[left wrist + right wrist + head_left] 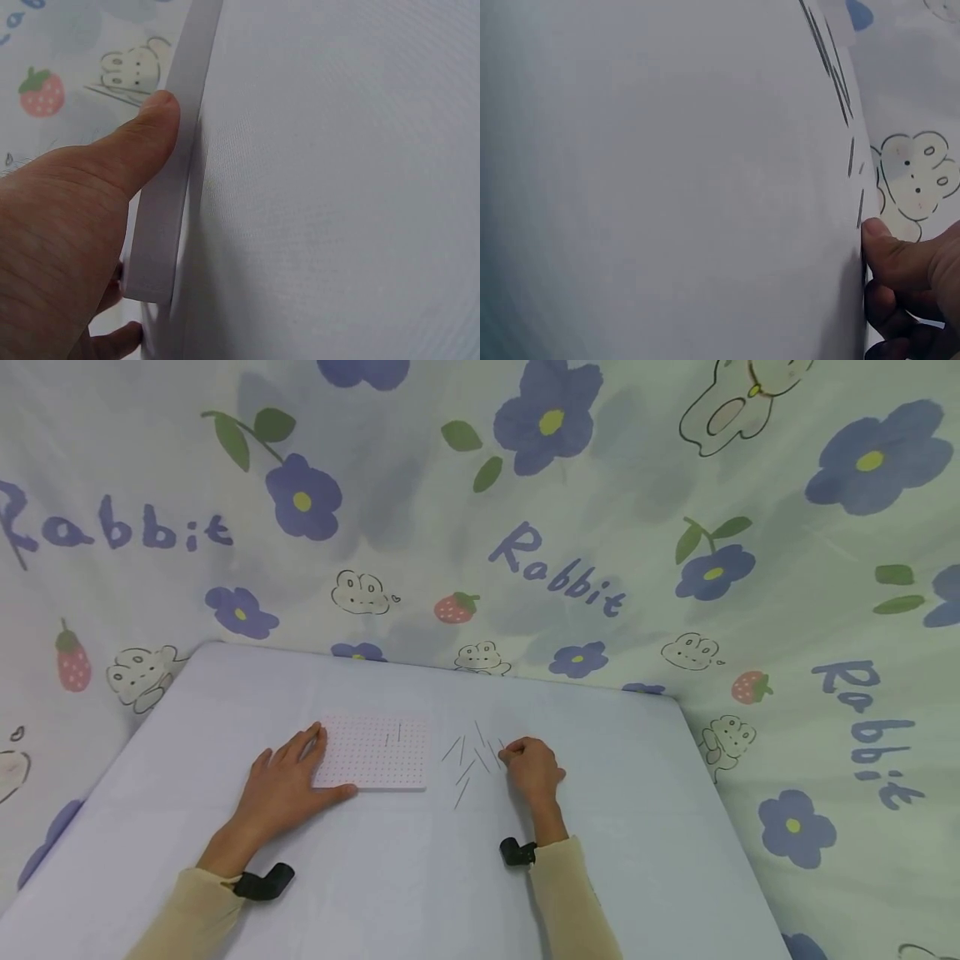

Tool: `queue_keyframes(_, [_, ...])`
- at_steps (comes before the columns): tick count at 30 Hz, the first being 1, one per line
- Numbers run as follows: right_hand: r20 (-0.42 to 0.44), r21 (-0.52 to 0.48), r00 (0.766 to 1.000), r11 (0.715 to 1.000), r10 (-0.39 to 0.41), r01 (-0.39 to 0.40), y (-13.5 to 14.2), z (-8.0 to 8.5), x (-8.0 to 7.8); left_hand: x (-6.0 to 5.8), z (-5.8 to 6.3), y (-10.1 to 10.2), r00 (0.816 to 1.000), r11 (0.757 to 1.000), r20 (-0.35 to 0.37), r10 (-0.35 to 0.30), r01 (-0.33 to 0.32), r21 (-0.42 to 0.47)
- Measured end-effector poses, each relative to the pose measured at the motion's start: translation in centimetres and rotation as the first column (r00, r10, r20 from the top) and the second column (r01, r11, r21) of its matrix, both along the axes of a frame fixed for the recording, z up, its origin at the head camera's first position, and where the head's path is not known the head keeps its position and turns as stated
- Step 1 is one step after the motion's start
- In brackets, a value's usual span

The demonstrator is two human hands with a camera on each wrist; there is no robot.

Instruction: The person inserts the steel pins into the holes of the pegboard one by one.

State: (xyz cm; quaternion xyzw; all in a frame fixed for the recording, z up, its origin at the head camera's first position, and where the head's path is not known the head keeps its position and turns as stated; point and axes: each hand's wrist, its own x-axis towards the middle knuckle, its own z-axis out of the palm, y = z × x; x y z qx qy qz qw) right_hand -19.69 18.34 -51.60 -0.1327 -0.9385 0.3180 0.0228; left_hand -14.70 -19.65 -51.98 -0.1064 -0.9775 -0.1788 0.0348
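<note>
A white pegboard (372,760) with a grid of small holes lies flat on the table. Two thin dark sticks (400,732) stand up from its upper right part. My left hand (285,781) holds the board's left side, thumb along the near edge and fingers at the far left corner; in the left wrist view the thumb (146,135) presses the board's side wall (169,217). Several loose thin sticks (480,762) lie to the right of the board. Over their right end, my right hand (534,768) pinches one thin stick at its fingertips, largely hidden by the fingers.
The white table (645,827) extends round the board, its far edge meeting a patterned cloth (420,527). More loose sticks (825,52) appear in the right wrist view. Black wrist cameras (264,882) sit at both sleeves.
</note>
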Motion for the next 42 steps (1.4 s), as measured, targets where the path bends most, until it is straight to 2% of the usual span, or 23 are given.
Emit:
queue_keyframes(11, [-0.024, 0.077, 1.0, 0.997, 0.011, -0.009, -0.6, 0.0, 0.0, 0.2, 0.4, 0.1, 1.0, 1.0, 0.0, 0.0, 0.0, 0.004])
queue_keyframes(19, [0.027, 0.109, 1.0, 0.994, 0.012, -0.015, -0.8, 0.3, -0.1, 0.3, 0.5, 0.2, 1.0, 1.0, 0.017, 0.002, -0.002, 0.003])
queue_keyframes(23, [0.067, 0.086, 0.998, 0.996, 0.018, -0.024, -0.5, 0.6, -0.3, 0.3, 0.5, 0.2, 1.0, 1.0, 0.006, -0.004, 0.004, 0.004])
queue_keyframes(27, [0.068, 0.054, 0.997, 0.997, 0.045, -0.049, -0.5, 0.9, -0.5, 0.3, 0.5, 0.1, 1.0, 1.0, 0.006, -0.006, 0.006, 0.004])
queue_keyframes(34, [0.03, -0.012, 0.992, 0.992, 0.124, -0.124, -2.1, 2.3, -0.6, 0.4, 0.8, 0.2, 1.0, 1.0, 0.027, -0.004, 0.003, 0.005])
queue_keyframes(42, [-0.064, -0.101, 0.97, 0.965, 0.236, -0.241, -4.8, 3.9, -0.8, 0.4, 0.8, 0.2, 1.0, 1.0, 0.028, 0.003, -0.003, -0.001])
